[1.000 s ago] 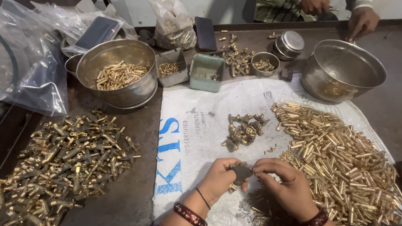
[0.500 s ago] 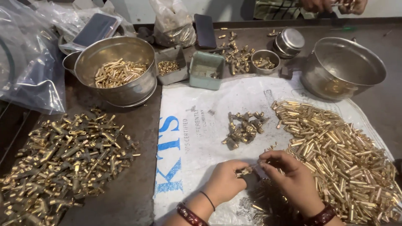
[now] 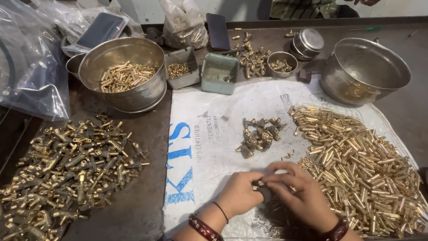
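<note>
A brown table [image 3: 133,214] carries a white sack [image 3: 214,147] spread flat. Right on it lies a big heap of brass tubes [image 3: 361,165]; left, off the sack, a heap of brass fittings [image 3: 67,169]. Two steel pots [image 3: 129,71] (one nearly empty) stand behind. A small cluster [image 3: 261,134] sits mid-sack. Nearest, the left hand [image 3: 238,196] and right hand [image 3: 301,196] meet, both pinching one small dark part [image 3: 261,189].

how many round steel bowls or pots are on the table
4: one large pot back left holding brass tubes, one large pot back right, a small bowl of parts between them, a small lidded tin behind it. Others may be hidden.
</note>
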